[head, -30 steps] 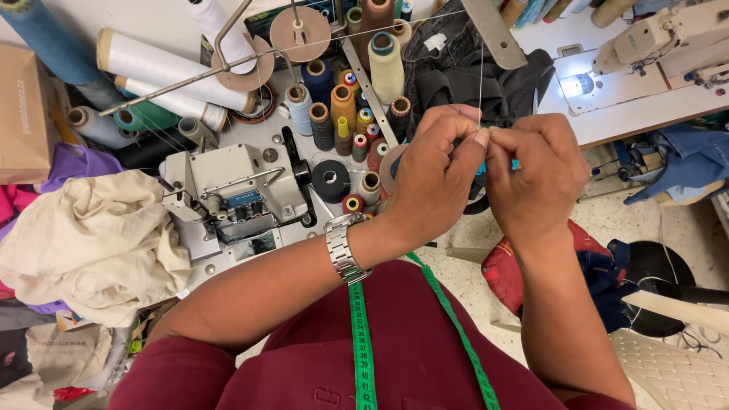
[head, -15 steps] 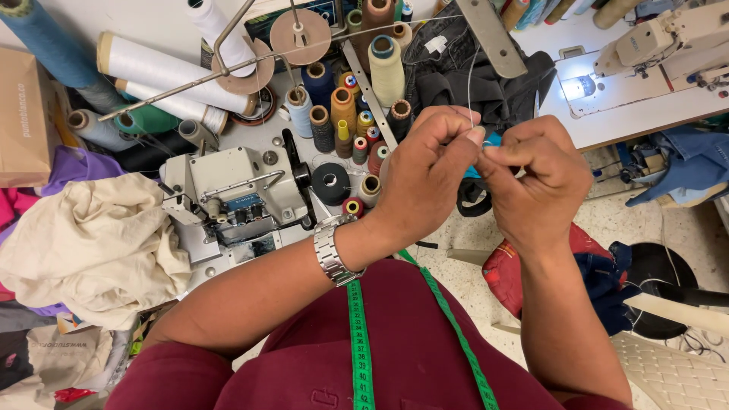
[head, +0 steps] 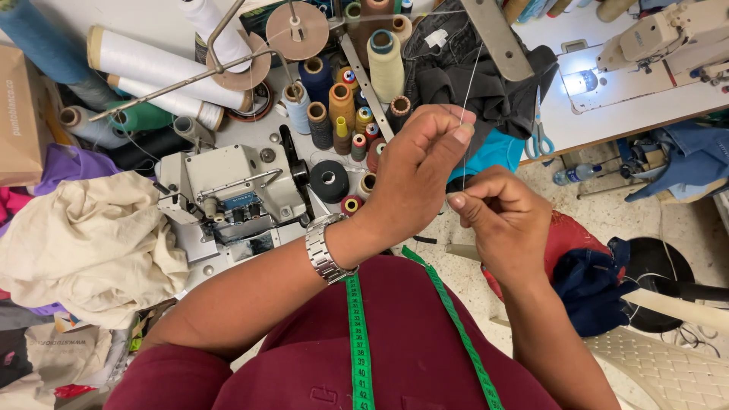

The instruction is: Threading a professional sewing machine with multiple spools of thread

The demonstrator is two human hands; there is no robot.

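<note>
My left hand (head: 421, 171) is raised in front of me, fingertips pinched on a thin pale thread (head: 465, 156) that runs up toward the spools. Just below and to the right, my right hand (head: 505, 220) is closed in a loose fist, pinching the lower end of the same thread. A metal watch (head: 325, 252) sits on my left wrist. A green tape measure (head: 358, 334) hangs over my maroon shirt. Whether a needle is held I cannot tell.
A grey overlock machine (head: 231, 190) stands left of my hands, with several thread cones (head: 342, 106) behind it. Cream fabric (head: 83, 250) is piled at the left. Dark cloth (head: 486, 83), scissors (head: 539, 137) and a second sewing machine (head: 661, 38) lie at the right.
My hands have drawn apart: the right hand dropped lower and to the right while the left stayed up, stretching the thread between them.
</note>
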